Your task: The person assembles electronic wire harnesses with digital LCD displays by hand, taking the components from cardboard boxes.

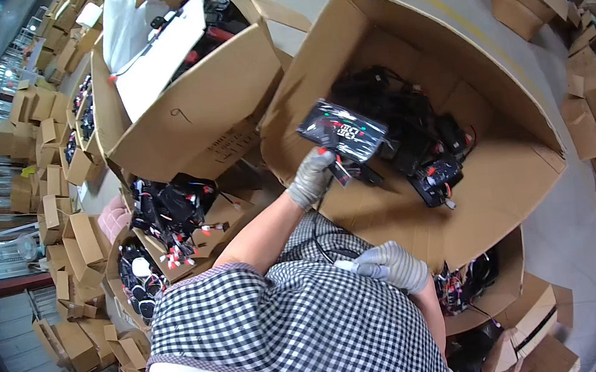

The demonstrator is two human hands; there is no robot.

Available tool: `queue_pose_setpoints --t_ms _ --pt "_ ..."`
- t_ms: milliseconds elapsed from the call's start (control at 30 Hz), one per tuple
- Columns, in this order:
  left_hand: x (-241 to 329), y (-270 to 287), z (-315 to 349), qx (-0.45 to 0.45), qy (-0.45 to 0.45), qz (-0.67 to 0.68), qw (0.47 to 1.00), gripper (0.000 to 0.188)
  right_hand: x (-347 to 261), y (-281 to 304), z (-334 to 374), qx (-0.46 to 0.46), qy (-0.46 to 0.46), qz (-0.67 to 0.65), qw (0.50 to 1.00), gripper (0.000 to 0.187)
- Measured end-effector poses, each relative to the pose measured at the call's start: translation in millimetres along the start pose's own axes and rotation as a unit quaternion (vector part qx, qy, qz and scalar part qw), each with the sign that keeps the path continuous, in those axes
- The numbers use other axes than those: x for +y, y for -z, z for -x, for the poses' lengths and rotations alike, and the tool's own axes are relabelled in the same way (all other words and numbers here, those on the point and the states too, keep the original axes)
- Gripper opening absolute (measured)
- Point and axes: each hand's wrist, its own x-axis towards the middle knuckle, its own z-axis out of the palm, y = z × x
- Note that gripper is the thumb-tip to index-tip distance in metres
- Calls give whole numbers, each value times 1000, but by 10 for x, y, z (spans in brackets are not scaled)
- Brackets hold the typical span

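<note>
My left hand [311, 177], in a light grey work glove, is closed on a black electronic display unit [342, 130] with a glossy, film-covered face. It holds the unit up over the near left part of a large open cardboard box [460, 217]. In that box lies a heap of black electronic units [398, 116] with cables. Close to my checked apron [307, 313], my gloved right hand [395, 265] is closed on a white plug [344, 264]. A dark cable [318, 242] runs up from the plug toward my left hand; its upper end is hard to follow.
Another large carton [205, 108] at the upper left holds white sheets and dark parts. Smaller boxes with black wired parts [173, 210] stand to my left, and one with tangled wires [469, 284] sits at the lower right. Stacked cartons [595, 101] line both sides.
</note>
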Motion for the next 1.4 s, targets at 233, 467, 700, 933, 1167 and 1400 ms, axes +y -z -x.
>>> queue_pose_setpoints --t_ms 233,467,700,933,1167,1400 --pt "93 338 361 41 -64 -14 997 55 228 -139 -72 11 10 -2 1000 24" --pt "182 489 813 95 -81 -9 992 59 271 -105 -134 -29 -18 -32 999 25" --pt "228 660 1038 56 -142 82 985 42 311 -70 -300 -23 -47 -100 994 29" --pt "297 765 1106 128 -133 190 964 32 1217 380 -217 62 -76 66 993 39" --pt "521 391 1008 157 -213 205 942 26 1824 1087 180 538 -231 -189 789 12" --pt "201 218 793 132 -79 293 944 30 509 25 -1169 264 130 244 924 30"
